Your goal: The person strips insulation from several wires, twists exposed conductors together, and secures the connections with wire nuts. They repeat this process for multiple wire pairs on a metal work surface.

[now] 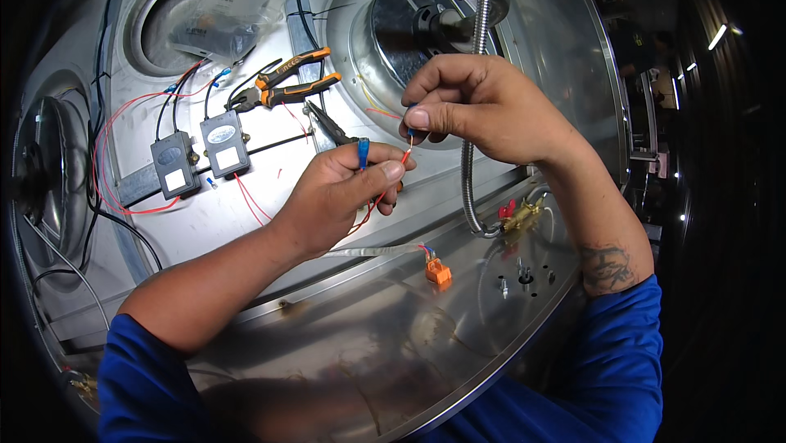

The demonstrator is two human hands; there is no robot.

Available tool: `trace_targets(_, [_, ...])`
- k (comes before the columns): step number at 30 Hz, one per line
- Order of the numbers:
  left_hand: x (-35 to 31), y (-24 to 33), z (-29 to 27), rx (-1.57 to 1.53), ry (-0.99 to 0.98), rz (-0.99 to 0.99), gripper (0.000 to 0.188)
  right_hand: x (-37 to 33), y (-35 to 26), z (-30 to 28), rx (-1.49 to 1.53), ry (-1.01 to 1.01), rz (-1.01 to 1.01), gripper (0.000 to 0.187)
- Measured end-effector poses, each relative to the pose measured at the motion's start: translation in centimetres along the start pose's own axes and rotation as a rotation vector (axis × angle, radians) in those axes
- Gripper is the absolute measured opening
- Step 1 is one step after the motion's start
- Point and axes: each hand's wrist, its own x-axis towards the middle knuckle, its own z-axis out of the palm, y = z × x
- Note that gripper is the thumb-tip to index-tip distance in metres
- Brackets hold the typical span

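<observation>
My left hand (332, 193) pinches a red wire (406, 156) between thumb and forefinger, its bare end pointing up. A blue crimp connector (363, 153) sticks up from between the same hand's fingers. Just above, my right hand (467, 107) is closed on a small blue crimp connector, mostly hidden by the thumb and fingertips. The wire's bare end is at or just below that connector; whether it is inside, I cannot tell. Beyond my left hand lie orange-and-black pliers (282, 83) and a second pair with dark jaws (327, 125), partly covered by that hand.
Two black modules (174, 166) (224, 144) with red and black wires lie on the metal panel at left. A plastic bag (225, 17) rests over a round opening. A braided metal hose (468, 173) runs beside my right hand. An orange connector (438, 271) lies near the front.
</observation>
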Motion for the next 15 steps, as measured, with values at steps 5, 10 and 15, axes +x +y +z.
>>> trace_targets(5, [0.09, 0.09, 0.13, 0.009, 0.012, -0.007, 0.029, 0.27, 0.47, -0.31, 0.02, 0.0, -0.031, 0.017])
trace_targets(10, [0.23, 0.22, 0.0, 0.004, 0.003, 0.013, 0.03, 0.34, 0.44, -0.4, 0.008, -0.004, -0.018, 0.017])
trace_targets(15, [0.33, 0.19, -0.19, -0.023, 0.005, -0.008, 0.031, 0.28, 0.37, -0.31, 0.024, 0.012, -0.02, 0.018])
